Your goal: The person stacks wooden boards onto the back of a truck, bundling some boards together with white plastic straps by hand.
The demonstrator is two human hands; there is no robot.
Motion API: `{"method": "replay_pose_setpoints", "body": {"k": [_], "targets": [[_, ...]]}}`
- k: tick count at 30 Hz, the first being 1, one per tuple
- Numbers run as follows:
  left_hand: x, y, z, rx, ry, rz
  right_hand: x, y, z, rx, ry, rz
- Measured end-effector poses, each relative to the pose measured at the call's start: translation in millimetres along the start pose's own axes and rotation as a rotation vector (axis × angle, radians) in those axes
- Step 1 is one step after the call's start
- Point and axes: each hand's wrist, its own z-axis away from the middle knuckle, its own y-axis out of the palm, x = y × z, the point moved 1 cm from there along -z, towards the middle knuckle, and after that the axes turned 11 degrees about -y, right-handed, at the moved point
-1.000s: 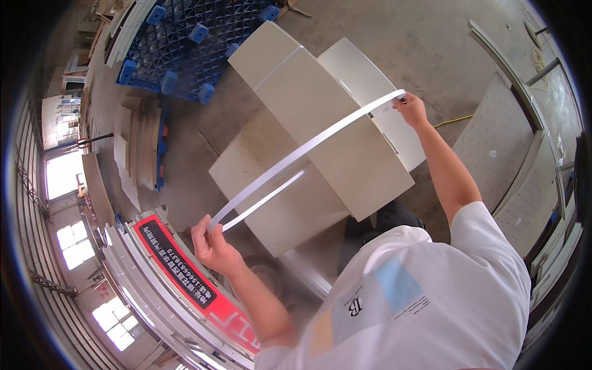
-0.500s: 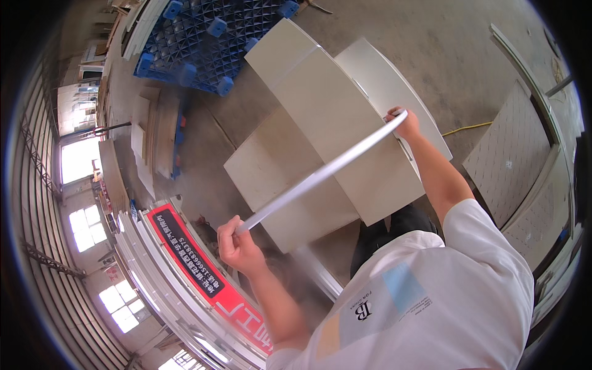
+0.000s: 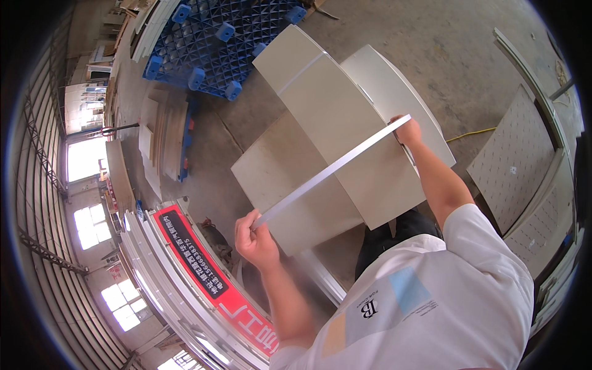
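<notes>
Holding a long, thin white edge-banding strip (image 3: pixel 330 172) stretched between both hands, the person stands over a stack of pale beige rectangular boards (image 3: pixel 345 142). The left hand (image 3: pixel 256 242) grips the lower-left end of the strip, its fingers (image 3: pixel 245 223) curled together and clamped on the strip end. The right hand (image 3: pixel 408 131) holds the upper-right end at the far edge of the top board; its fingers are closed on the strip, though how each one sits cannot be told from this angle.

The strip runs straight and taut on a diagonal from lower left to upper right, passing above the face of the top board. Whether it touches the board surface along its length cannot be told.

The boards lie overlapped at different angles, one above another, over a grey concrete floor (image 3: pixel 431 43). A blue plastic pallet (image 3: pixel 225 37) lies on the floor beyond the stack, well apart from both hands. To the person's left, a red banner with white characters (image 3: pixel 203 265) runs along a white curved frame. A yellow cable (image 3: pixel 472 132) lies on the floor near the right hand. Perforated grey panels (image 3: pixel 515 163) lean at the right. The person wears a white short-sleeved shirt (image 3: pixel 431 308).
</notes>
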Motion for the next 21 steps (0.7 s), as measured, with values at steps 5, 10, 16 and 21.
{"method": "replay_pose_setpoints", "body": {"k": [5,10,16,21], "targets": [[-0.1,9.2,4.4,0.058,0.038,-0.135,-21.5,-30.7,15.3,-0.013,-0.216,-0.126],[6.9,20.9,14.5,0.113,0.142,-0.290,-83.1,-63.6,77.3,0.013,-0.247,-0.197],[57.2,47.9,69.5,0.217,-0.119,-0.206,-106.8,-76.5,149.7,0.359,-0.051,-0.218],[78.3,65.2,147.7,0.410,-0.297,-0.155,-97.5,-75.5,167.2,0.487,0.053,-0.147]]}}
